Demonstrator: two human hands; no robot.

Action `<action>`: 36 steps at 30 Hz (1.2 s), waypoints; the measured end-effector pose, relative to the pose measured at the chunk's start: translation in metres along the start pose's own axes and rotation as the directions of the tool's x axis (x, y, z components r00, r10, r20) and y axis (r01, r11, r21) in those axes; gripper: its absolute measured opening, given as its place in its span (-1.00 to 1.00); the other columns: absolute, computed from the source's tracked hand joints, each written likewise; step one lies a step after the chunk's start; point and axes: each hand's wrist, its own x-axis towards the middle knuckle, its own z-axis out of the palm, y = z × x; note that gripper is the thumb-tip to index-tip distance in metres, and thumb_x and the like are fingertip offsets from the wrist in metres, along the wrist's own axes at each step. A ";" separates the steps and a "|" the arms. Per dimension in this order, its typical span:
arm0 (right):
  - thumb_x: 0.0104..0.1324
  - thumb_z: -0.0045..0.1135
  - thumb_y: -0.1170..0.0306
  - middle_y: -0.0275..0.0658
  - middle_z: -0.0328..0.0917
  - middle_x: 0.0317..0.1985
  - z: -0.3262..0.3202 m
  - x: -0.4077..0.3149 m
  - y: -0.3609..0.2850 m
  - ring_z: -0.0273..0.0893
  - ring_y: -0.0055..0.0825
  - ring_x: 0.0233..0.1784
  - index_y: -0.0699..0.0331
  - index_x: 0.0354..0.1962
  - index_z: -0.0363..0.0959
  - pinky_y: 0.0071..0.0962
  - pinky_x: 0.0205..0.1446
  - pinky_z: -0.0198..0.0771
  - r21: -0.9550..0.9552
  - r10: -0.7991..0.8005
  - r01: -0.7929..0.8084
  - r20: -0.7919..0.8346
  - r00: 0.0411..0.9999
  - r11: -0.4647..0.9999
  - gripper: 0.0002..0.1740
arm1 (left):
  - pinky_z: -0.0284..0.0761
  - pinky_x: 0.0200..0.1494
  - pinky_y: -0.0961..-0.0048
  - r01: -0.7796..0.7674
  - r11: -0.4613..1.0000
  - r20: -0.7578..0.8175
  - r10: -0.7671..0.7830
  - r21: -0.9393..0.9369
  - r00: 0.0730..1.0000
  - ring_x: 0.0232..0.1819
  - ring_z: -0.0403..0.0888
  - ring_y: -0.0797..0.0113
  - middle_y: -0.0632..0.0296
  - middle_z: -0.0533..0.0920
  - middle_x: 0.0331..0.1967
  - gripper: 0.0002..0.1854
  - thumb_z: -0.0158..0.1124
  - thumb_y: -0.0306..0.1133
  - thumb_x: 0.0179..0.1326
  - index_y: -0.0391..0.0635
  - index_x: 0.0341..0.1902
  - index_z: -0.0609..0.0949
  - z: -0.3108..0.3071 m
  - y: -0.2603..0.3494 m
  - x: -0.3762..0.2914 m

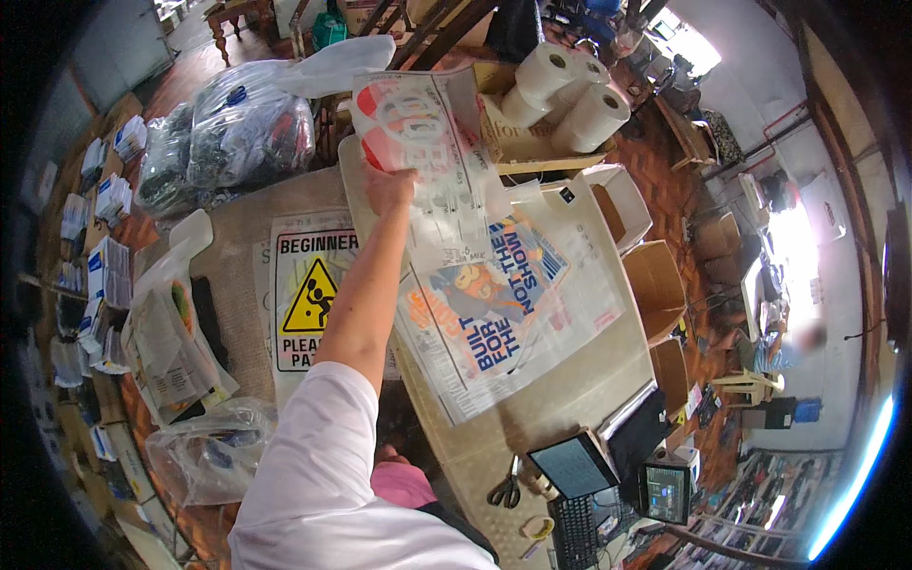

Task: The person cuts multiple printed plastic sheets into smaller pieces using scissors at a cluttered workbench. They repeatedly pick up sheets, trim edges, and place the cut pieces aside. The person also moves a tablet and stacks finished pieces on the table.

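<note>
My left hand (pixel 390 187) grips the left side of a translucent printed film sheet (pixel 445 192) with red and white graphics, stretched out over the far end of the table. Beneath its lower edge lies another film sheet (pixel 491 306), printed with a cartoon figure and large lettering. Left of my forearm is a sheet with a yellow warning triangle (pixel 311 299), partly covered by the arm. My right hand is out of view. Low in the picture, a small patch of skin shows beside pink cloth (pixel 402 484); I cannot tell which body part it is.
A carton (pixel 545 168) holds several white rolls (pixel 591 117) at the table's far end. Bagged goods (pixel 249 135) sit at the upper left. Black scissors (pixel 506 490), a tape roll (pixel 538 528), a keyboard (pixel 574 531) and a screen (pixel 573 467) occupy the near right. Open boxes (pixel 652 288) line the right edge.
</note>
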 end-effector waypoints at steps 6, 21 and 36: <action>0.11 0.09 0.30 -0.06 0.21 0.11 0.004 0.005 -0.028 0.18 -0.26 0.17 0.38 0.05 0.26 -0.32 0.19 0.15 0.201 -0.147 0.151 -0.037 0.988 0.968 -0.43 | 0.43 -0.04 0.14 0.214 0.791 0.190 -0.125 -0.574 0.974 -0.05 0.46 0.02 -0.01 0.43 -0.03 -0.24 0.25 -0.44 -0.18 -0.15 0.20 0.20 0.023 0.024 -0.010; 0.23 -0.37 -0.27 -0.10 0.04 0.28 0.189 -0.214 -0.358 0.08 -0.16 0.29 0.14 0.29 -0.09 -0.16 0.28 0.03 0.354 -0.859 -0.818 0.419 -0.294 0.452 -0.14 | 0.52 -0.25 0.33 0.807 0.545 0.868 -0.263 -0.227 0.422 -0.27 0.55 0.21 0.08 0.53 -0.26 -0.52 0.07 -0.48 0.00 -0.18 0.09 0.34 -0.207 -0.143 -0.244; 0.10 0.18 0.47 -0.28 0.40 -0.03 0.097 -0.129 -0.251 0.35 -0.56 -0.02 0.29 0.12 0.16 -0.50 0.09 0.25 0.915 -0.829 -0.398 0.269 0.490 0.062 -0.38 | 0.32 -0.02 0.42 -0.299 0.939 0.893 0.274 -0.169 0.356 -0.11 0.42 0.32 0.07 0.47 -0.12 -0.62 0.20 -0.43 0.10 -0.34 -0.04 0.38 -0.203 -0.088 -0.422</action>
